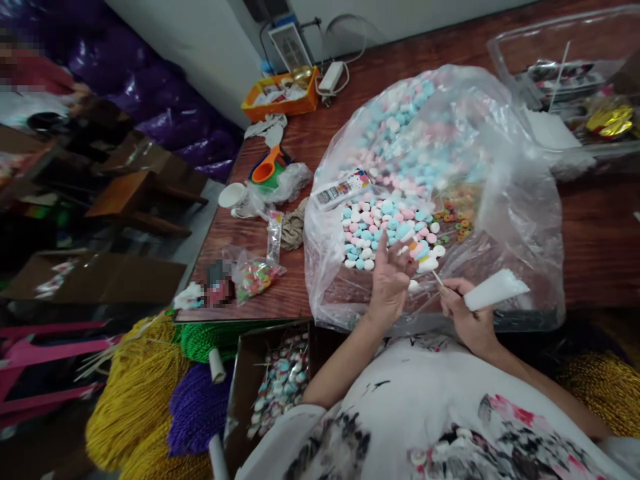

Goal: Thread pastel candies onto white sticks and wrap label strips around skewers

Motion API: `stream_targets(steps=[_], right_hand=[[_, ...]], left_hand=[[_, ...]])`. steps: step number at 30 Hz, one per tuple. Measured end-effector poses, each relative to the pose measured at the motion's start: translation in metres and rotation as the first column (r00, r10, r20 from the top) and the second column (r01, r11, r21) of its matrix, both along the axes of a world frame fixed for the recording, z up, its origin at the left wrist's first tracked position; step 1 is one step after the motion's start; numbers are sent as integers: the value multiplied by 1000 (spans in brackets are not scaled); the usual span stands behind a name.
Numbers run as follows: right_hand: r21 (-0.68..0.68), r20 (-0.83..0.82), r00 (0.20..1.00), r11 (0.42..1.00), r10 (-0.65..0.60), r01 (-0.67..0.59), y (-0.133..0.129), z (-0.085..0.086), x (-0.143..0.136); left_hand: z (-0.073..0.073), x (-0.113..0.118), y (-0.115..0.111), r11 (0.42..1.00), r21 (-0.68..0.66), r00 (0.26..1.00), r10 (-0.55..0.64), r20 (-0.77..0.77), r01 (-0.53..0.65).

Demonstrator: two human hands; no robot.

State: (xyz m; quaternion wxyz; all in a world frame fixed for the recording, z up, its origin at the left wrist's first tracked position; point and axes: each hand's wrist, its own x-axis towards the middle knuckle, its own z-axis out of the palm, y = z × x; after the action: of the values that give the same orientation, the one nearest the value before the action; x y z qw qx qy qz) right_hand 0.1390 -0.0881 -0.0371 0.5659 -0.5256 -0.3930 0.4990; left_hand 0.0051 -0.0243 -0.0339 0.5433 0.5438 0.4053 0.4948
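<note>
Pink, blue and white candies [373, 223] lie in and spill from a large clear plastic bag [450, 127] on the table. My right hand [473, 317] pinches a thin stick [438, 279], with a white sleeve-like packet [497, 290] also held against its fingers. At the upper end of the stick are a white and a yellow-orange piece [423, 257]. My left hand [393, 277] is beside them, thumb and fingers curled near the candies; whether it grips a piece is hard to see. Small orange and green rings [457, 210] lie right of the candies.
An orange tray [283, 100] sits at the back, a clear bin [530, 80] at the back right. Scoops [270, 170], a cup [233, 195] and a small candy bag [255, 277] lie left. Below the edge stands a box of wrapped pieces [280, 380]. A person [40, 73] is far left.
</note>
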Motion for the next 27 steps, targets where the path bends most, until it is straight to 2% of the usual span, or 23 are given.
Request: stream_targets(steps=[1, 2, 4, 6, 9, 15, 18, 20, 24, 25, 27], right_hand=[[5, 6, 1000, 1000, -12, 12, 2, 2, 0], [22, 21, 1000, 1000, -19, 18, 3, 3, -1], [70, 77, 997, 998, -11, 6, 4, 5, -1], [103, 128, 992, 994, 23, -36, 2, 3, -1], [81, 109, 991, 993, 74, -83, 0, -5, 1], [66, 74, 991, 991, 110, -115, -1, -12, 2], [85, 35, 992, 989, 123, -125, 0, -12, 0], [103, 25, 993, 988, 115, -117, 0, -15, -1], [149, 5, 997, 986, 79, -79, 0, -20, -2], [149, 2, 997, 986, 73, -73, 1, -21, -2], [137, 16, 995, 986, 95, -96, 5, -20, -1]], left_hand=[[4, 5, -7, 989, -132, 996, -65, 57, 72], [8, 11, -14, 954, -254, 984, -133, 118, 160], [17, 21, -21, 855, -430, 951, -203, 235, 289], [23, 30, -20, 785, -526, 933, -179, 313, 327], [30, 37, -12, 753, -573, 916, -99, 388, 324], [40, 38, -7, 780, -564, 898, 5, 440, 272], [39, 36, -5, 790, -545, 888, 3, 460, 280], [35, 31, -4, 810, -508, 892, -40, 450, 292], [25, 13, -3, 905, -362, 959, -139, 246, 225], [24, 8, -1, 933, -300, 967, -137, 213, 198], [25, 1, 6, 984, -153, 973, -59, 223, 94]])
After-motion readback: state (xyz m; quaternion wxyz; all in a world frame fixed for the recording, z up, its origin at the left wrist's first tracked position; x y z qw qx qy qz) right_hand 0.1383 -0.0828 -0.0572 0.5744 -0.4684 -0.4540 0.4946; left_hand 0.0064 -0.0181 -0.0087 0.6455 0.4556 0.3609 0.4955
